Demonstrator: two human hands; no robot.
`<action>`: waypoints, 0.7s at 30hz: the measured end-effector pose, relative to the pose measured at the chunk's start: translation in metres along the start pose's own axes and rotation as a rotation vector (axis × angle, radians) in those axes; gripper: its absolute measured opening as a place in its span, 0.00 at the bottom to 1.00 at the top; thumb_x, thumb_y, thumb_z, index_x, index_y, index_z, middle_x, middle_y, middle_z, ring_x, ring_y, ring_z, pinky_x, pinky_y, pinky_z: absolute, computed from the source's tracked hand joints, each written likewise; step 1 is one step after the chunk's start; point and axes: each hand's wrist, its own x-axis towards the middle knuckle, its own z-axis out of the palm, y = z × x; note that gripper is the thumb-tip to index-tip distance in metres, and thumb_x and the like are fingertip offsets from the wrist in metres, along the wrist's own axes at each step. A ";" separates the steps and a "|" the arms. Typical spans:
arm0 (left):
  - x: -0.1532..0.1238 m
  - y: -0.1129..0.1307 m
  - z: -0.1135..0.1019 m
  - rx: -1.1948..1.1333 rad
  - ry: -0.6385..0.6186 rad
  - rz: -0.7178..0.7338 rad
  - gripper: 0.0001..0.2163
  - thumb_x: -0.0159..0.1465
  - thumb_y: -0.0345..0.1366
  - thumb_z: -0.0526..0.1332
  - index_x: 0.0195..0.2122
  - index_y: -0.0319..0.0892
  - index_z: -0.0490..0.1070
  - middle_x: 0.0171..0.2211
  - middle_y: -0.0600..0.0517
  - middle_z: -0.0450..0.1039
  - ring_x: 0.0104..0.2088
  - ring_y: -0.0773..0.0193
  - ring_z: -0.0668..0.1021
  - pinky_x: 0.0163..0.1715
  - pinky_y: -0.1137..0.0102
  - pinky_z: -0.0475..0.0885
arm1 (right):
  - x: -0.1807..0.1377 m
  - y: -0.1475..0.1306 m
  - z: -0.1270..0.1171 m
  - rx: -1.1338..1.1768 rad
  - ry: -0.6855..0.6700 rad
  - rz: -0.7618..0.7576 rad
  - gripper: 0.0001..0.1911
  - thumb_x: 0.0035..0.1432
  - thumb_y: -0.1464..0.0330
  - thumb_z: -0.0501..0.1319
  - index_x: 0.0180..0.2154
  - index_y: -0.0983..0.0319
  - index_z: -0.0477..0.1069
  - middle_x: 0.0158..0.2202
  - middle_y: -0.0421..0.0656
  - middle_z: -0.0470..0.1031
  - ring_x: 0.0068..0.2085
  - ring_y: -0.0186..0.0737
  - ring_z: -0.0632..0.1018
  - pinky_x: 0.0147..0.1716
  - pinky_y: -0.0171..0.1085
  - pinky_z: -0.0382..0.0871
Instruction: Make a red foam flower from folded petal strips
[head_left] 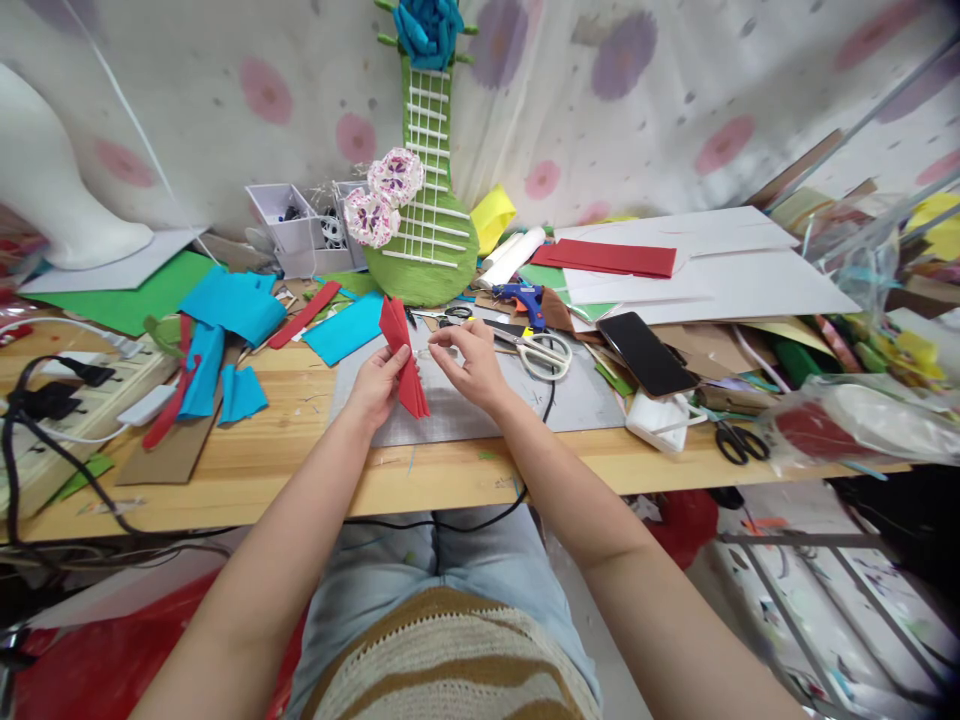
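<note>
My left hand [380, 385] grips a folded red paper piece [403, 358], pleated like a fan and held upright over a grey cutting mat [577, 400]. My right hand [472, 365] is just to its right, its fingertips pinched together on what looks like a thin pale thread or wire running towards the red paper; I cannot make out exactly what it is. Both hands hover above the mat at the middle of the wooden table [300, 480].
White-handled scissors [541, 352], a blue glue gun [523, 297] and a black phone [646, 353] lie right of my hands. Blue paper scraps [225, 330], a power strip [82, 395] and cables lie left. A green paper guitar [431, 215] stands behind; black scissors [739, 440] sit right.
</note>
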 end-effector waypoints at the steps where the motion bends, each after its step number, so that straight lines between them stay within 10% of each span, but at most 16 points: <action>1: -0.001 0.001 0.001 -0.018 -0.014 -0.007 0.15 0.47 0.37 0.71 0.30 0.39 0.67 0.20 0.59 0.69 0.19 0.74 0.71 0.21 0.77 0.68 | 0.000 0.000 0.000 0.000 -0.004 0.004 0.10 0.60 0.62 0.56 0.36 0.59 0.73 0.32 0.41 0.75 0.39 0.39 0.67 0.45 0.41 0.55; 21: 0.006 0.002 -0.002 -0.068 -0.003 -0.109 0.06 0.62 0.32 0.57 0.28 0.38 0.66 0.18 0.58 0.61 0.17 0.77 0.65 0.17 0.81 0.64 | 0.000 0.003 0.003 0.544 -0.146 0.104 0.21 0.54 0.48 0.56 0.36 0.59 0.69 0.29 0.39 0.69 0.31 0.33 0.70 0.37 0.37 0.65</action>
